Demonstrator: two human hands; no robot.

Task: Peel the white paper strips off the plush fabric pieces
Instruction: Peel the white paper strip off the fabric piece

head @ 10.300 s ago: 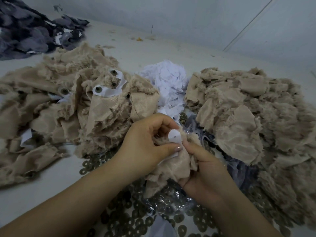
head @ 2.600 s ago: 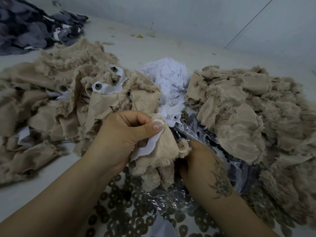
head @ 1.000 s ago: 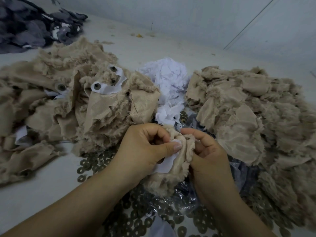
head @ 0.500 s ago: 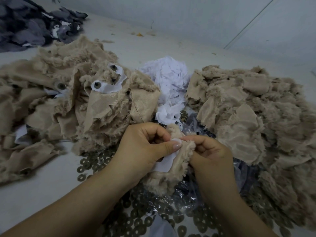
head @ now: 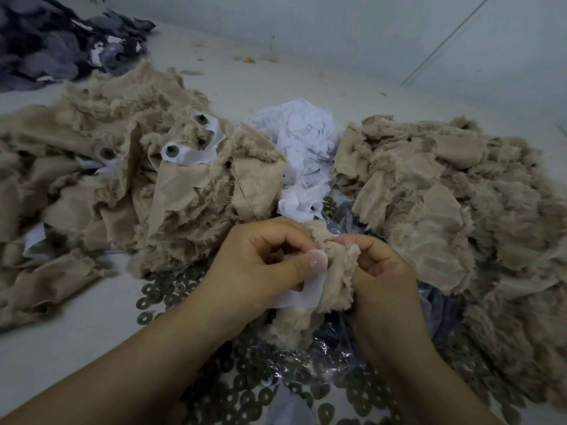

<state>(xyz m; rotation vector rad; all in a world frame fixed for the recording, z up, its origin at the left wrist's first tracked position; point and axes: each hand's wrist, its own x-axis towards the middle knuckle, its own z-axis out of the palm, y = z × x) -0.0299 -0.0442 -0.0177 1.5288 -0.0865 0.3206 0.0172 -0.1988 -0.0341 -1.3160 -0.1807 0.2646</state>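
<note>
From the head camera, looking down over the person's forearms, the beige plush piece (head: 333, 271) sits bunched between both hands just above a clear plastic bag of metal washers (head: 245, 397) spread on the pale table (head: 70, 332). The left hand (head: 260, 268) has its fingers curled and its thumb pressed down on the white paper strip (head: 302, 294), pinching it against the fur; the right hand (head: 380, 271) is curled round the far edge of the same piece, gripping the pile. The strip's lower end hangs free below the thumb, while its upper end seems to be stuck to the fabric, though the fingers hide that join. This plush looks light, soft and floppy, so it will crumple rather than resist; it wants a firm hold close to the peel line, and the thin paper, which could tear, is best taken near where it leaves the fabric and drawn back low. To the left lies a heap of plush pieces (head: 122, 179) with strips and metal eyelets on them; to the right a second beige heap (head: 445, 204) shows no paper. Between them sits a mound of peeled white paper (head: 302, 148), and dark grey fabric (head: 55, 44) lies at the far left corner. Nothing blocks the hands, though the loose washers beneath could snag dropped fur.
</note>
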